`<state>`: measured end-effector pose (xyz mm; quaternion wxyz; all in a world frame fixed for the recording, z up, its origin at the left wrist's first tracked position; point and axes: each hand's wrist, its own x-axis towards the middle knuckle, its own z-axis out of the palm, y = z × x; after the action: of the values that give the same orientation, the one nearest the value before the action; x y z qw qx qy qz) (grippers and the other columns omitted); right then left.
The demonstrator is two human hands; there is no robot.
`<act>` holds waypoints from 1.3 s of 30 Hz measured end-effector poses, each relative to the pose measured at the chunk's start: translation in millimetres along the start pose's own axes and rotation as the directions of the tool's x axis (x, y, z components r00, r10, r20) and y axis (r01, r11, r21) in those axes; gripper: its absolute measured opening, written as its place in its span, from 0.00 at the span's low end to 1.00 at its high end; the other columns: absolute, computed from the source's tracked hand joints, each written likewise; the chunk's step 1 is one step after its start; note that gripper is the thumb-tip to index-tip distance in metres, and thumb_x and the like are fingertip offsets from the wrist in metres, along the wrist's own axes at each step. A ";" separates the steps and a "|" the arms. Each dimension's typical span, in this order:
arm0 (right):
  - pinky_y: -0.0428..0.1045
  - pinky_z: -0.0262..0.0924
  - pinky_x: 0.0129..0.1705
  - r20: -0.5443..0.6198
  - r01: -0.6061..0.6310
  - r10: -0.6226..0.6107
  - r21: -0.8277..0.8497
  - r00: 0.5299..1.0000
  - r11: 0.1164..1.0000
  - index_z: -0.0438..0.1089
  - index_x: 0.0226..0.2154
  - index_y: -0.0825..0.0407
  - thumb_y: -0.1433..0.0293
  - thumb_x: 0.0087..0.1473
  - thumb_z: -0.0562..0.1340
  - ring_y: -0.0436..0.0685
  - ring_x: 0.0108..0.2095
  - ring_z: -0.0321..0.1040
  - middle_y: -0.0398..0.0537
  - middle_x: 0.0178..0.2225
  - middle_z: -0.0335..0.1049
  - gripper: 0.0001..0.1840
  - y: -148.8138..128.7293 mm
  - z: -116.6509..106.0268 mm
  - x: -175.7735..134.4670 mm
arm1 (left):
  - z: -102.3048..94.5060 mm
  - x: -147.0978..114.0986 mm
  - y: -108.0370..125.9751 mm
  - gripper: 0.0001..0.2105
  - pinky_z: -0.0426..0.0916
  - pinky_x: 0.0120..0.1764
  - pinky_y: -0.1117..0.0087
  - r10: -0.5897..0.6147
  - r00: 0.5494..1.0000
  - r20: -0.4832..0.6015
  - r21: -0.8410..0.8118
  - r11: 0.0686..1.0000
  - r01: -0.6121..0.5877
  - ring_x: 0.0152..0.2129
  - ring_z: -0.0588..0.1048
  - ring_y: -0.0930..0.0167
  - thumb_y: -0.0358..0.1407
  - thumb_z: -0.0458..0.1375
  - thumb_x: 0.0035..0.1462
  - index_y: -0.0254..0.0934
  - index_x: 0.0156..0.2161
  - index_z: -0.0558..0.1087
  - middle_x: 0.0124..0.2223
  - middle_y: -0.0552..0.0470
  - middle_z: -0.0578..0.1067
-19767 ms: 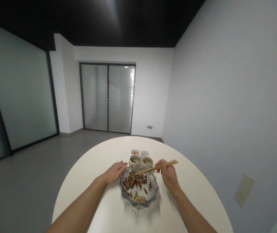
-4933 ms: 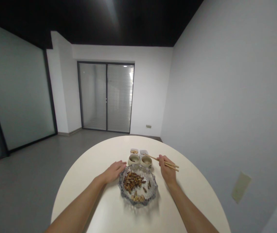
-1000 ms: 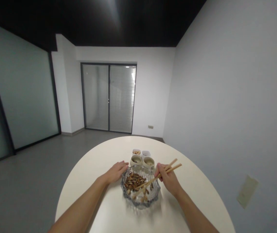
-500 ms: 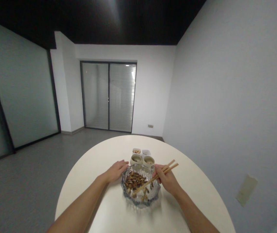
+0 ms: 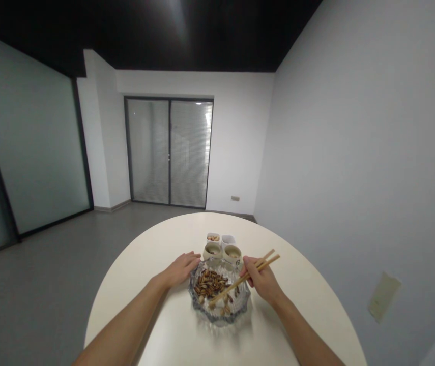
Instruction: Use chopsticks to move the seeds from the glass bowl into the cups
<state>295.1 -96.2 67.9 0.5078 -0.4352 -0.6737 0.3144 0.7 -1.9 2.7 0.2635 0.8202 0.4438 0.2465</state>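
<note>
At the glass bowl's [image 5: 220,321] two o'clock, the right hand [image 5: 262,280] is gripping chopsticks [image 5: 232,288]; uneven tip pressure could send a pale nut [image 5: 211,306] skidding. The left hand [image 5: 182,268] is lying flat at ten, gripping nothing.

Counted, lower centre of the frame: one cut-glass bowl [image 5: 218,321], two wooden chopsticks [image 5: 233,287], two beige cups [image 5: 207,254], two white dishes [image 5: 228,240], one round table [image 5: 175,330]. Brown nuts [image 5: 208,284]: numerous (overlapping, too small to tally).
</note>
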 end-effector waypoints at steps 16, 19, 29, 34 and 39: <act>0.45 0.48 0.18 0.009 0.011 -0.011 0.009 1.000 1.000 0.73 0.17 0.52 0.30 0.55 0.55 0.49 0.15 0.53 0.40 0.12 0.56 0.45 1.4 -7.0 1.6 | -0.9 -0.9 0.6 0.34 0.48 0.72 0.49 0.017 1.000 -0.004 -0.014 1.000 -0.017 0.69 0.60 0.52 0.63 0.42 0.69 0.43 0.62 0.76 0.68 0.48 0.70; 0.45 0.47 0.18 0.031 0.034 -0.034 -0.002 0.999 0.999 0.74 0.17 0.53 0.32 0.57 0.55 0.49 0.15 0.52 0.40 0.12 0.55 0.44 1.0 -5.9 0.0 | -2.0 -1.1 3.1 0.35 0.47 0.72 0.49 0.020 1.000 0.002 -0.012 1.000 -0.020 0.70 0.60 0.52 0.63 0.41 0.69 0.43 0.62 0.76 0.69 0.48 0.70; 0.46 0.43 0.18 0.081 0.085 -0.083 -0.021 0.993 0.996 0.75 0.18 0.52 0.35 0.60 0.55 0.49 0.15 0.51 0.41 0.12 0.56 0.42 -5.7 -5.2 -2.9 | -2.6 -0.9 3.0 0.36 0.46 0.72 0.48 0.009 1.000 0.009 -0.012 1.000 -0.009 0.70 0.59 0.52 0.63 0.40 0.69 0.41 0.64 0.74 0.69 0.46 0.69; 0.46 0.43 0.17 0.049 0.086 -0.084 -0.033 0.995 0.996 0.73 0.17 0.51 0.36 0.60 0.56 0.49 0.15 0.50 0.40 0.12 0.55 0.41 -6.6 -3.6 -2.9 | -2.4 -1.9 2.8 0.35 0.47 0.72 0.50 0.011 1.000 -0.006 -0.030 0.999 -0.011 0.70 0.60 0.53 0.64 0.42 0.69 0.43 0.63 0.75 0.68 0.48 0.70; 0.46 0.49 0.17 -0.032 0.047 -0.047 -0.006 0.998 0.999 0.73 0.18 0.52 0.35 0.59 0.55 0.50 0.14 0.52 0.40 0.11 0.56 0.41 3.3 -10.5 0.9 | -1.4 -0.7 1.3 0.36 0.47 0.72 0.49 0.009 1.000 -0.007 -0.021 1.000 -0.009 0.69 0.60 0.52 0.65 0.41 0.68 0.42 0.63 0.75 0.68 0.47 0.70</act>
<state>305.9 -94.2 68.5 0.5248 -0.4254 -0.6763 0.2937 0.2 -2.9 4.5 0.2695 0.8185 0.4385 0.2550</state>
